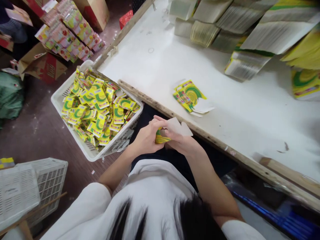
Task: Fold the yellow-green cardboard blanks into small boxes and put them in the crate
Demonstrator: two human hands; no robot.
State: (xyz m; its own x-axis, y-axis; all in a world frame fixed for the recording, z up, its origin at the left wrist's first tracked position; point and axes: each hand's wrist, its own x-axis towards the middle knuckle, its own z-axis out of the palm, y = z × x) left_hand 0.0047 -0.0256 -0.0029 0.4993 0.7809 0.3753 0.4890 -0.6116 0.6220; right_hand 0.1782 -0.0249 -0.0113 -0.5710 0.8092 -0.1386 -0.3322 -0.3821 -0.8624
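Close to my body, just off the table edge, both hands grip one small yellow-green carton (162, 137) with its white inner flaps raised. My left hand (149, 135) has its fingers wrapped round the carton's left side. On the other side, my right hand (183, 141) is closed on the carton by the white flaps. Ahead on the table lies a small pile of flat carton blanks (191, 95), some showing their white inner side. To the left, a white plastic basket (87, 153) is heaped with folded yellow-green cartons (100, 98).
Stacks of carton blanks (250, 63) stand across the back of the white table (150, 66), which has a wooden edge. Empty-looking white crates (50, 186) sit at lower left. Cardboard boxes (47, 65), stacked pink packs (70, 33) and part of a person (12, 30) are at upper left.
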